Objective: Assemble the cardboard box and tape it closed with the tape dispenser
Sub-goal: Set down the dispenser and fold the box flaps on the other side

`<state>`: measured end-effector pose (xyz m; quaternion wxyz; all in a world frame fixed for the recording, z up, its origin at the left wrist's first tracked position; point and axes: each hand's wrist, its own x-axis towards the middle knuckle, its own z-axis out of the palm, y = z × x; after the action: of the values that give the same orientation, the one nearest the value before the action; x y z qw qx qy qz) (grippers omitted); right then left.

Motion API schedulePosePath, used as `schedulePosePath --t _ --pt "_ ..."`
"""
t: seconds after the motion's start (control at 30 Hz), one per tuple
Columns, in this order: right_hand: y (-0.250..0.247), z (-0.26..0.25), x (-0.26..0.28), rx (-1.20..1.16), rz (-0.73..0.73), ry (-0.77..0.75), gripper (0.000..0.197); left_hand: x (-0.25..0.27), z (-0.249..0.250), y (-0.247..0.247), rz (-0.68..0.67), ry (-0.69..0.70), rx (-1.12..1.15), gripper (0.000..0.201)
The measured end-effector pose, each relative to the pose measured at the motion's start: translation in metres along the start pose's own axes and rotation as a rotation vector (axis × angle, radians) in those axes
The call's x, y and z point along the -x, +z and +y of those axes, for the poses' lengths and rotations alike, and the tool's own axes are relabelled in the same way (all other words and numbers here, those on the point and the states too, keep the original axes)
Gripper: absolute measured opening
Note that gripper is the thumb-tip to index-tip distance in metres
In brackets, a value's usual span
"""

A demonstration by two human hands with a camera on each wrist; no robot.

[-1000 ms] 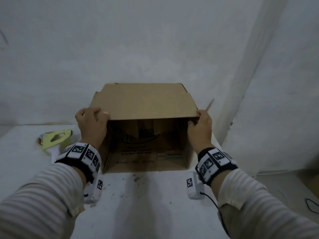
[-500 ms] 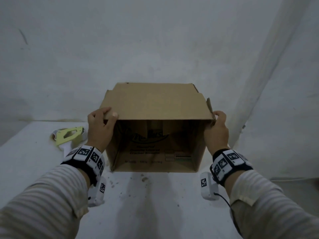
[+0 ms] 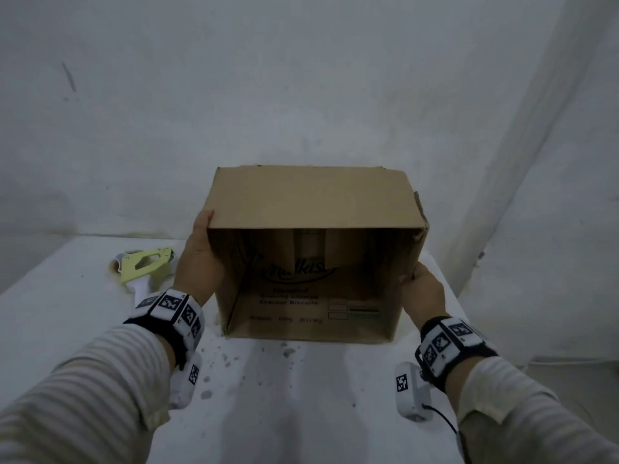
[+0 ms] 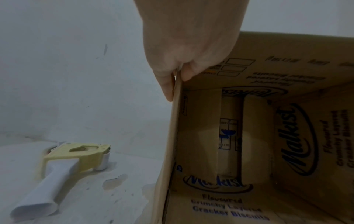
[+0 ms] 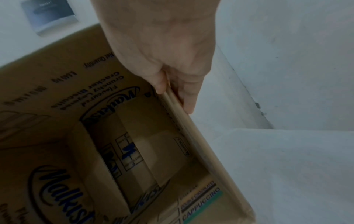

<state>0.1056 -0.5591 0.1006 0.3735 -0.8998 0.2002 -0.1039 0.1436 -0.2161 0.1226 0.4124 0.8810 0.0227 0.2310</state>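
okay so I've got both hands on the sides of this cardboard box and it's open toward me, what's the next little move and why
Probably tip the box so its open end faces up. It lies on its side on the table, the left hand and right hand each pinching a side wall at the open end. The far end looks folded shut. The tape dispenser lies untouched to the left.

inside the cardboard box (image 4: 298, 136) — "malkist", "flavoured crunchy layered cracker biscuits", "net quantity", "double chocolate", "cappuccino".

Open cardboard box (image 3: 311, 199) sideways, tape dispenser (image 3: 142, 266) beside
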Motion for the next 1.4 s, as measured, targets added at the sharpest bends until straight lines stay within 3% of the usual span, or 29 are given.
schedulePosePath --t 0.13,0.27,0.4,0.53,0.7,0.8,0.9,1.03,1.07,1.27,1.4 --pt "-0.015 -0.016 -0.003 0.022 0.058 -0.045 0.026 -0.016 0.006 -0.017 -0.007 0.088 -0.011 0.07" --pt "-0.031 -0.034 -0.005 0.047 0.137 -0.103 0.025 -0.04 0.025 -0.043 -0.011 0.052 -0.139 0.066" --pt "-0.041 -0.046 -0.001 -0.044 0.199 -0.13 0.031 -0.06 0.048 -0.059 -0.02 0.076 -0.205 0.06" --pt "-0.038 -0.048 0.006 -0.056 0.194 -0.18 0.043 -0.072 0.049 -0.061 -0.103 0.124 -0.252 0.069" --pt "-0.024 -0.031 0.003 0.182 0.095 -0.248 0.07 -0.056 0.019 -0.048 -0.246 -0.056 -0.25 0.08" --pt "-0.017 -0.02 0.015 0.252 0.023 -0.249 0.08 -0.028 0.006 -0.046 -0.272 -0.163 -0.145 0.067" --pt "-0.019 -0.024 0.023 0.289 0.042 -0.238 0.085 -0.01 0.006 -0.052 -0.39 -0.366 -0.163 0.05" --pt "-0.02 -0.024 0.009 0.423 0.028 -0.236 0.102 -0.006 0.011 -0.051 -0.301 -0.25 -0.273 0.01" --pt "-0.022 -0.026 0.009 0.436 0.033 -0.232 0.101 -0.005 0.014 -0.051 -0.272 -0.237 -0.271 0.008" --pt "-0.048 -0.037 0.016 0.303 0.012 -0.189 0.084 0.018 0.035 -0.052 -0.179 -0.17 -0.103 0.041" --pt "-0.05 -0.037 0.017 0.315 -0.056 -0.246 0.054 0.021 0.031 -0.048 -0.185 -0.173 -0.111 0.039"
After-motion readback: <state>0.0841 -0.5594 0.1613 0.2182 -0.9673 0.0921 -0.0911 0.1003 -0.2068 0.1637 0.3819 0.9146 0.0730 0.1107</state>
